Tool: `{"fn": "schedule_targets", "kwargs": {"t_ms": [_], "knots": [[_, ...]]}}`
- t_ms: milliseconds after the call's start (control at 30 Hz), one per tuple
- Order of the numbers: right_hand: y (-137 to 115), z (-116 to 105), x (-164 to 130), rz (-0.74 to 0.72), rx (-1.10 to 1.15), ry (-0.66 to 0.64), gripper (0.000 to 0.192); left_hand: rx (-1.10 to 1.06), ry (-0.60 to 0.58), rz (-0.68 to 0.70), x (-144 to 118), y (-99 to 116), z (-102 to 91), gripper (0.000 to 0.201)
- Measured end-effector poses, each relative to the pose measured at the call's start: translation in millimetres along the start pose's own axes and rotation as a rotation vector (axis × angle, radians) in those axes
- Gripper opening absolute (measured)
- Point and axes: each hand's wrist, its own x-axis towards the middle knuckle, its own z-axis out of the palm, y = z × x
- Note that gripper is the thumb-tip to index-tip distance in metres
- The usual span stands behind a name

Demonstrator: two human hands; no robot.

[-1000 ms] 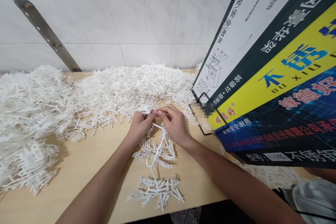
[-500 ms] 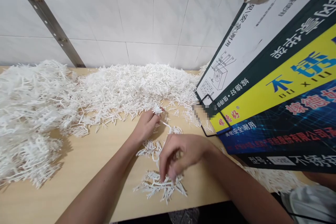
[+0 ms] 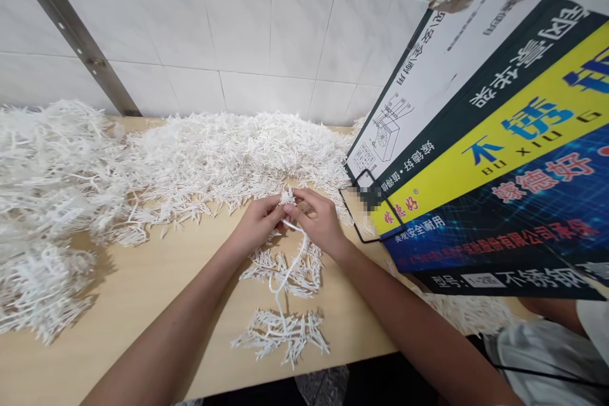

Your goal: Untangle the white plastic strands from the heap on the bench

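Note:
My left hand [image 3: 259, 223] and my right hand [image 3: 321, 219] meet over the table, both with fingers closed on a small bunch of white branched plastic sprigs [image 3: 287, 197]. From beneath the bunch a thin white plastic stem [image 3: 303, 244] curves down toward me. Below my hands, more loose sprigs [image 3: 309, 269] lie around this stem. Nearer the table's front edge rests a separate little cluster of sprigs [image 3: 302, 333]. My fingertips partly hide the held bunch.
A long heap of white sprigs [image 3: 238, 152] runs along the tiled wall [image 3: 238, 19], with a taller pile [image 3: 42, 203] at the left. A printed cardboard box panel [image 3: 476, 158] stands at right beside a black wire frame [image 3: 371, 240]. Behind it shows another person's arm [image 3: 552, 314].
My right hand has gone up from the near cluster to join my left hand at the held bunch. The view has shifted slightly, so the box appears further left.

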Motion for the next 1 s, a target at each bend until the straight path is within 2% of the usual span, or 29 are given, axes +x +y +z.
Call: {"fn": "schedule_targets", "kwargs": {"t_ms": [67, 167, 333, 500, 633, 667, 700, 800, 900, 1000], "knots": [[2.2, -0.3, 1.7, 0.037, 0.041, -0.033, 0.030, -0.018, -0.031, -0.010, 0.1, -0.4, 0.0, 0.042], [3.1, -2.4, 3.7, 0.029, 0.002, -0.104, 0.045, -0.018, -0.050, -0.028, -0.5, -0.8, 0.9, 0.043], [2.7, -0.8, 2.6, 0.033, -0.076, -0.048, 0.056, 0.042, -0.018, -0.026, -0.2, -0.5, 2.4, 0.047], [8.2, 1.3, 0.8, 0.108, -0.127, 0.070, 0.056, 0.100, 0.012, -0.012, 2.4, -2.9, 4.4, 0.046], [22.7, -2.8, 6.0, 0.261, -0.027, 0.332, 0.056, 0.101, 0.029, -0.082, 2.5, -4.9, 2.5, 0.042], [25.1, -3.7, 7.4, 0.280, 0.001, 0.364, 0.056, 0.099, 0.042, -0.105, 2.3, -4.9, 1.8, 0.042], [26.1, -4.2, 8.5, 0.277, 0.017, 0.351, 0.054, 0.097, 0.056, -0.121, 2.1, -4.6, 1.3, 0.041], [19.9, -4.3, 9.1, 0.163, 0.010, 0.194, 0.040, 0.092, 0.086, -0.131, 1.5, -2.4, 1.4, 0.039], [8.0, -4.4, 7.4, 0.060, 0.008, 0.119, 0.039, 0.099, 0.071, -0.120, 0.8, -0.1, 2.9, 0.039], [2.7, -4.7, 6.4, 0.042, -0.015, -0.002, 0.035, 0.135, 0.043, -0.087, 0.8, 0.4, 3.5, 0.044]]}}
